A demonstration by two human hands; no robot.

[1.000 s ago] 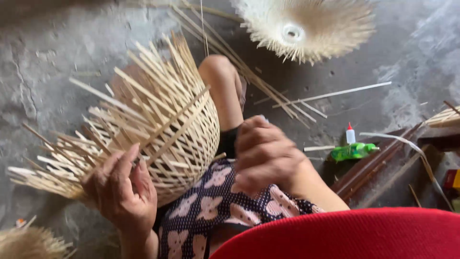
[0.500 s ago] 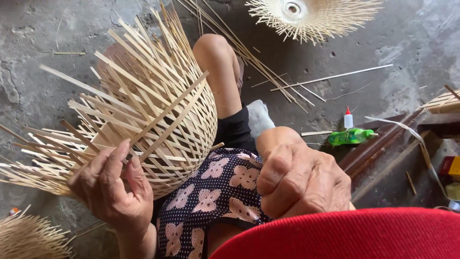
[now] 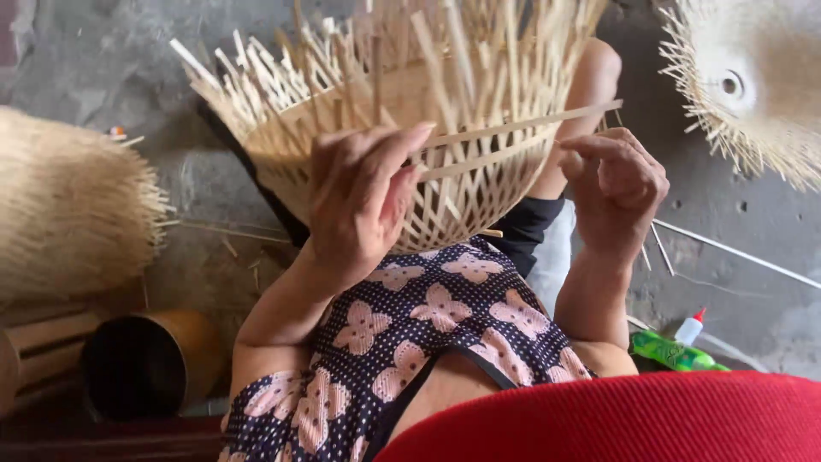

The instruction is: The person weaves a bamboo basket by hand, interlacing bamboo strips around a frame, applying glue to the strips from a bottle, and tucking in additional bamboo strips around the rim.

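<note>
A big half-made bamboo basket [image 3: 410, 128] sits on the person's lap, in the middle and far part of the view; its round lower part is already woven into a net of crossed strips, but many loose strip ends stick up all round the top, so the rim looks not yet done; I would guess the body is mostly made and the edge is left. On the far left lies a big pale bundle of thin bamboo pieces [image 3: 68, 205]; on the far right sits another woven bamboo piece [image 3: 753, 85] with a small hole in its middle and spiky ends. Near the left there is a dark round tube [image 3: 141, 364] on the floor. The left hand [image 3: 363, 201] rests on the basket wall, fingers bent and thumb up, touching a long flat strip [image 3: 513, 128] that runs across to the right; the right hand [image 3: 616, 184] is curled, its finger and thumb pinched shut on the far end of that strip. Near the right lies a small green glue bottle [image 3: 680, 351] with a white tip and red cap.
</note>
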